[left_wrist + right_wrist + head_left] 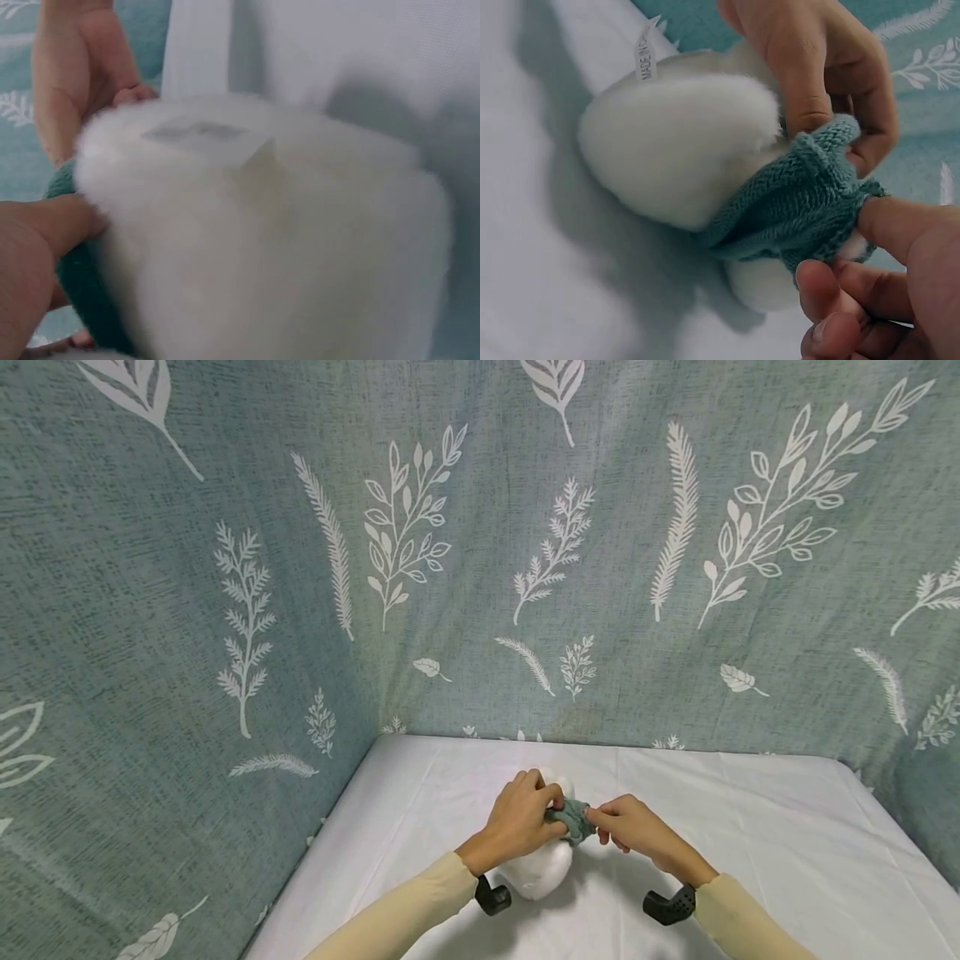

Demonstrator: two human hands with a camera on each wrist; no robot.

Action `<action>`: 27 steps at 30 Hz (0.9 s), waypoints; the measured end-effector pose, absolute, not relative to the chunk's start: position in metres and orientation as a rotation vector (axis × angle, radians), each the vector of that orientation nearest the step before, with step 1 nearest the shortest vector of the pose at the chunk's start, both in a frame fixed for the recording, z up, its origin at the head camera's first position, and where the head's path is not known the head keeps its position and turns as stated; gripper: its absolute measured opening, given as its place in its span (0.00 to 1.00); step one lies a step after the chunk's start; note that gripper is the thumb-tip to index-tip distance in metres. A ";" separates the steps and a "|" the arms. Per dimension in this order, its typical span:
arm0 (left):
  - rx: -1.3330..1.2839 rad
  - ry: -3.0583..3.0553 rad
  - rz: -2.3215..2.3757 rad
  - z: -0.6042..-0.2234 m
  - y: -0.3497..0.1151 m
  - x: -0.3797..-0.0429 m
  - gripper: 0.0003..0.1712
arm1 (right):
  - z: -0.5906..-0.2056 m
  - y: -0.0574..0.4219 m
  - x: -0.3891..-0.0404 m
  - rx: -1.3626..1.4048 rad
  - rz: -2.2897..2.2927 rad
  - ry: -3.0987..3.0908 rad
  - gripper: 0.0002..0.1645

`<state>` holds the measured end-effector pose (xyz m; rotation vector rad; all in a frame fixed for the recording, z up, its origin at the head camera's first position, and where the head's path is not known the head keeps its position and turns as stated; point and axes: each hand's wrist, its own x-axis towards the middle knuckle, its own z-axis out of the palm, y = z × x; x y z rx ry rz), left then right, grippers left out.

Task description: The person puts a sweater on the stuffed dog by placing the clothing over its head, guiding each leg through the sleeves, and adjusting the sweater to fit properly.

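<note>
White-covered table [750,827], grey-green fabric walls [480,702], white leaf-and-branch prints [545,552]

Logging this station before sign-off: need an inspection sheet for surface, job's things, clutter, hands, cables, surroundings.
Surface: white cloth, lightly creased
Job's things: white plush toy with printed tag; teal knitted garment around part of it
Clutter: nothing seen
Left hand: grips garment and toy
Right hand: pinches garment's edge
Wrists: black device at each
Cables: nothing seen
Surroundings: blue-green curtain with white leaf print, behind and at both sides

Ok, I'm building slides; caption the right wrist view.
Left grip and right grip hold knitted clothing on a white plush toy.
</note>
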<state>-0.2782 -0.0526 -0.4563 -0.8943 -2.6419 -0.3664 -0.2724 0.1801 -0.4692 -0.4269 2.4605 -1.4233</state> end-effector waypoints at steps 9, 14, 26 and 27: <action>-0.981 -2.686 -0.322 -0.454 -0.053 -0.280 0.15 | -0.470 0.183 -0.272 -0.448 -1.513 2.354 0.11; -0.978 -2.686 -0.294 -0.455 -0.051 -0.278 0.14 | -0.476 0.177 -0.271 -0.453 -1.514 2.411 0.12; -1.088 -2.691 -0.193 -0.445 -0.067 -0.279 0.05 | -0.475 0.180 -0.271 -0.229 -1.544 2.522 0.13; -1.102 -2.708 -0.191 -0.443 -0.070 -0.280 0.05 | -0.475 0.182 -0.272 -0.218 -1.546 2.511 0.14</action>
